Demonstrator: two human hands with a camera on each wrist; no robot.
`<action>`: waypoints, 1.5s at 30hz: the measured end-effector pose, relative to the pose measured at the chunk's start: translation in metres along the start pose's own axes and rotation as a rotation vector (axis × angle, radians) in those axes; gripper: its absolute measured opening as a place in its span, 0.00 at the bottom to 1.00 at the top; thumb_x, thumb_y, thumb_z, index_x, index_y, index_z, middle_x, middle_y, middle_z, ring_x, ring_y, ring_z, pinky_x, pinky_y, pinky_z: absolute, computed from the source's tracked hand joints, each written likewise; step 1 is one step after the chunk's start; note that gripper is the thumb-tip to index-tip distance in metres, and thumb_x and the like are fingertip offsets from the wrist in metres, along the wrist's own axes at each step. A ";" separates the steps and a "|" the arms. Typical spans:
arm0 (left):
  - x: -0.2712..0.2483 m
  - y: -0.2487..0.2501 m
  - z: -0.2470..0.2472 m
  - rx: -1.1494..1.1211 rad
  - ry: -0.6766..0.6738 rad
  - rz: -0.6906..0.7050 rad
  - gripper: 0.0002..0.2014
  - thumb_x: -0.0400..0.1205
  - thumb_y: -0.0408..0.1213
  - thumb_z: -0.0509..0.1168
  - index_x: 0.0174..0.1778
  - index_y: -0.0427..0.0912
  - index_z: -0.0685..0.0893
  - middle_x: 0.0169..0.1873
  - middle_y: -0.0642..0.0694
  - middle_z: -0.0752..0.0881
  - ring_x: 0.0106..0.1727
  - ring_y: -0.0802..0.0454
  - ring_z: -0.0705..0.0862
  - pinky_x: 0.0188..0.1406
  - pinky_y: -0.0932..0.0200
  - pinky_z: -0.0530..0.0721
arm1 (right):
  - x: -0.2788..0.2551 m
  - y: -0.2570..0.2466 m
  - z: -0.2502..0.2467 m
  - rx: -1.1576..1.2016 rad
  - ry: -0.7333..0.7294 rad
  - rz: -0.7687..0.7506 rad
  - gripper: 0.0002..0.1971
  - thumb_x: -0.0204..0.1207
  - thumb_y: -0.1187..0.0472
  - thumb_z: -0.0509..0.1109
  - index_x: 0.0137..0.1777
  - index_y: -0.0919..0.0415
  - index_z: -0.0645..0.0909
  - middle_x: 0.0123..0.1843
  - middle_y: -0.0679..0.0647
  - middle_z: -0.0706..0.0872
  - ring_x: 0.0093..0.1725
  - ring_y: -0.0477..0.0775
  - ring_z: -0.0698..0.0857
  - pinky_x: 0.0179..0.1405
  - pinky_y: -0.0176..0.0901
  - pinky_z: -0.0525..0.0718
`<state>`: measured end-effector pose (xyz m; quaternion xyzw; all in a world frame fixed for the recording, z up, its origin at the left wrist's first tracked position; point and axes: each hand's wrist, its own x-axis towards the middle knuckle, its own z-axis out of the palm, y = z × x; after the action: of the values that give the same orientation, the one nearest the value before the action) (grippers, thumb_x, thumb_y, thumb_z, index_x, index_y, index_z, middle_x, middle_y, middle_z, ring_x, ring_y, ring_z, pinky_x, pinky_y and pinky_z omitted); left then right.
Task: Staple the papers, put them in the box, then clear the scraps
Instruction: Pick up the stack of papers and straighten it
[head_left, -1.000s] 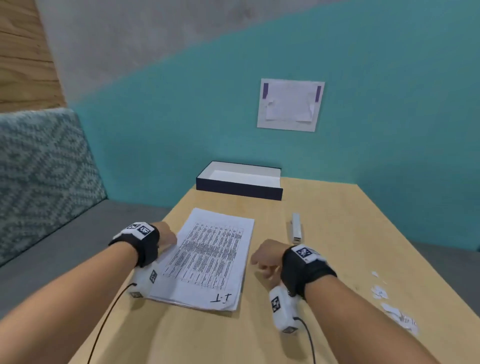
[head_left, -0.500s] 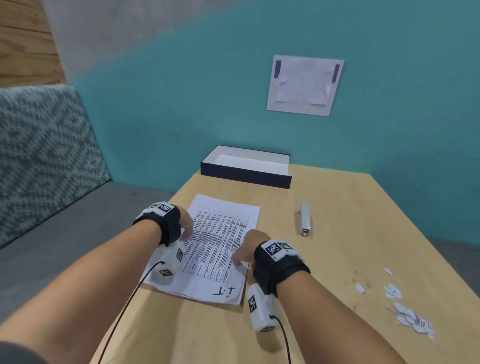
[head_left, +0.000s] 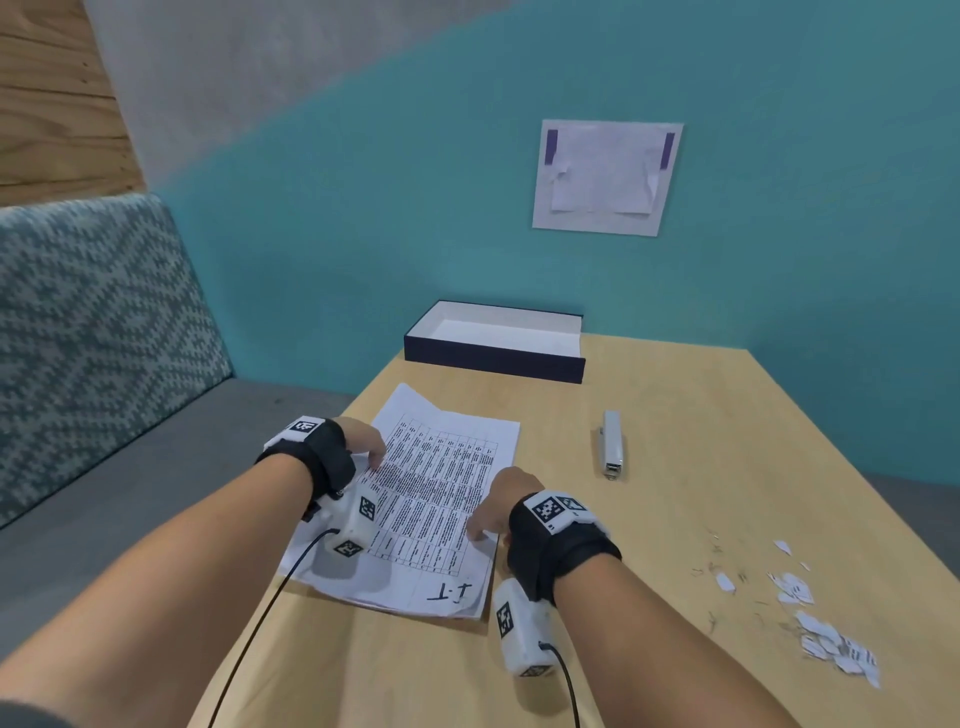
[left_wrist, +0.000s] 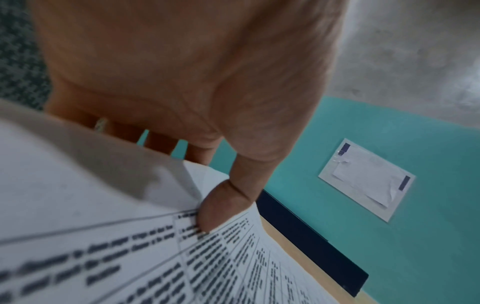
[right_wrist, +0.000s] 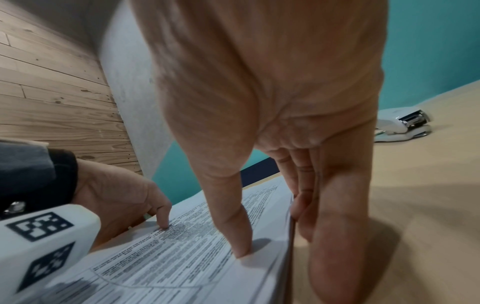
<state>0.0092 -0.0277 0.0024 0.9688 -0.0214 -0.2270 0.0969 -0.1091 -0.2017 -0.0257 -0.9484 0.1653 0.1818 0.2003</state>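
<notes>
Gathering the sheets before stapling. The stack of white printed papers (head_left: 426, 499) lies on the pale wooden table (head_left: 675, 519), between the two hands. The left hand (head_left: 363, 441) pinches the stack's left edge, thumb on top and fingers beneath, so the far corner lifts. The right hand (head_left: 501, 501) grips the right edge likewise: thumb pressing the top sheet, fingers apparently curled under, though blur obscures their tips. The sheets look slightly fanned; they should be squared by tapping the edges level before reaching for the white metal stapler (head_left: 613, 447), which lies to the right, well apart. The shallow dark-blue open box (head_left: 493, 358) waits at the far edge; torn white paper scraps (head_left: 810, 623) lie at right.
</notes>
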 end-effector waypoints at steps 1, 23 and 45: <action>0.000 0.000 0.000 -0.001 0.014 0.012 0.23 0.82 0.30 0.68 0.74 0.28 0.81 0.79 0.36 0.74 0.76 0.38 0.76 0.63 0.55 0.80 | 0.001 0.000 0.001 0.006 0.002 0.002 0.12 0.65 0.63 0.78 0.32 0.61 0.75 0.32 0.54 0.81 0.34 0.57 0.83 0.38 0.44 0.84; -0.104 0.029 -0.022 -1.199 0.379 0.611 0.19 0.84 0.19 0.61 0.64 0.44 0.84 0.55 0.50 0.91 0.55 0.51 0.89 0.53 0.55 0.86 | -0.065 0.029 -0.072 1.214 0.685 -0.410 0.09 0.82 0.69 0.62 0.49 0.61 0.84 0.38 0.49 0.83 0.35 0.48 0.78 0.35 0.42 0.77; -0.098 0.066 0.023 -1.383 0.293 0.579 0.21 0.83 0.20 0.65 0.69 0.43 0.82 0.60 0.48 0.91 0.64 0.47 0.89 0.68 0.45 0.83 | -0.053 0.058 -0.060 1.252 0.811 -0.241 0.14 0.71 0.68 0.65 0.53 0.52 0.83 0.42 0.46 0.89 0.40 0.52 0.84 0.46 0.52 0.84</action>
<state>-0.0885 -0.0879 0.0381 0.6637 -0.1145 -0.0234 0.7388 -0.1613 -0.2651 0.0285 -0.6614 0.1935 -0.3327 0.6437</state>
